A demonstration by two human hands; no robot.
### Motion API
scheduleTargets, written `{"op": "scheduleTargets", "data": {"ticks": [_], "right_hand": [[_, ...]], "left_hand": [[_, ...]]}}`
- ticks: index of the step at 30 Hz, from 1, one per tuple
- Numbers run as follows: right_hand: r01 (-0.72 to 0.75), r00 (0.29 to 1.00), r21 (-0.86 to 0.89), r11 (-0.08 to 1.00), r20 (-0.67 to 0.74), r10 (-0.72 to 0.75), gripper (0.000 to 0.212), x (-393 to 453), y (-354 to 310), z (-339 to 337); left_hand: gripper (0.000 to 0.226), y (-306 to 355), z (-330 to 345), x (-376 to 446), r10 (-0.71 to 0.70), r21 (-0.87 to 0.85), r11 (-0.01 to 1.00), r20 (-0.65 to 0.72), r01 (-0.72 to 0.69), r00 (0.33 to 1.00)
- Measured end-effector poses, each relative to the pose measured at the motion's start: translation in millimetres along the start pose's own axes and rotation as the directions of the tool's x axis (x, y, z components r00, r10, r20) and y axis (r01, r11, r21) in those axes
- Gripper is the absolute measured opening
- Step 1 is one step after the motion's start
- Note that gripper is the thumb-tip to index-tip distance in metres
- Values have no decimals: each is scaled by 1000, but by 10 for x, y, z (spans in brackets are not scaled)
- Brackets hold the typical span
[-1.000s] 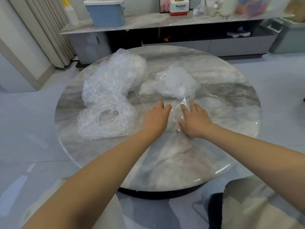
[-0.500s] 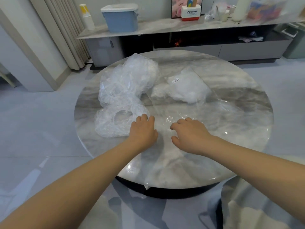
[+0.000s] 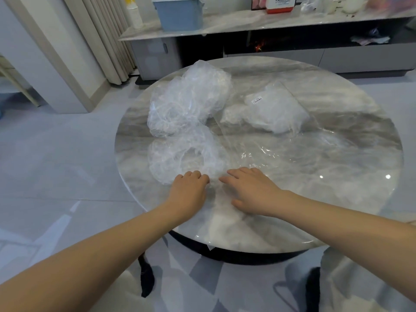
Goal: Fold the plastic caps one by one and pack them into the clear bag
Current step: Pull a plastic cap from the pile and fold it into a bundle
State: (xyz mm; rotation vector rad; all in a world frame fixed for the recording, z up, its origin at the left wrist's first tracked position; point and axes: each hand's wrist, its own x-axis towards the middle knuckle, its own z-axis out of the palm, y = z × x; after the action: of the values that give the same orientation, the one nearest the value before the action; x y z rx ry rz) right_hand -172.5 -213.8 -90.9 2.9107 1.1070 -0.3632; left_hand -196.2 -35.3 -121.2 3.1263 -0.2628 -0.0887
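A heap of crumpled clear plastic caps [image 3: 189,102] lies at the back left of the round marble table [image 3: 360,190]. One cap [image 3: 186,156] lies spread out as a ring in front of the heap. The clear bag [image 3: 258,154] lies flat across the middle, and its far end holds a white wad of folded caps [image 3: 274,109] with a label. A corner of the bag hangs over the near edge. My left hand [image 3: 189,190] has its fingers curled on the bag's left edge, right beside the spread cap. My right hand [image 3: 252,190] rests on the bag with its fingers nearly straight.
A long low cabinet [image 3: 270,21] stands behind the table, with a blue box [image 3: 180,12] and a red-and-white carton [image 3: 281,4] on top. Curtains [image 3: 101,37] hang at the back left. Grey tiled floor surrounds the table.
Both hands have drawn back from mid-table toward the near edge, dragging the clear bag with them. The right fingers curled, then flattened again.
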Motion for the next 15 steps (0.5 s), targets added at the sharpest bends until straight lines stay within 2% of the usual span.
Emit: {"op": "scheduleTargets", "data": {"ticks": [5,10,12,15], "right_hand": [[19,997,38,999,-76,-16,64,-30,27,32],[39,968,92,995,-249,-15,68,-56,23,34],[77,944,122,990,-328,-33,71,-67,26,30],[124,904,117,985,-424,-63,73,-71,28,47]], "left_hand": [[28,-27,-61,-72,-3,-221,975,-53,-9,999],[21,82,-169,-208,65,-376,916,-204,-140,977],[15,119,-217,-250,95,-394,899,-249,-191,964],[11,144,-252,-324,228,-295,895,-343,-334,912]]}}
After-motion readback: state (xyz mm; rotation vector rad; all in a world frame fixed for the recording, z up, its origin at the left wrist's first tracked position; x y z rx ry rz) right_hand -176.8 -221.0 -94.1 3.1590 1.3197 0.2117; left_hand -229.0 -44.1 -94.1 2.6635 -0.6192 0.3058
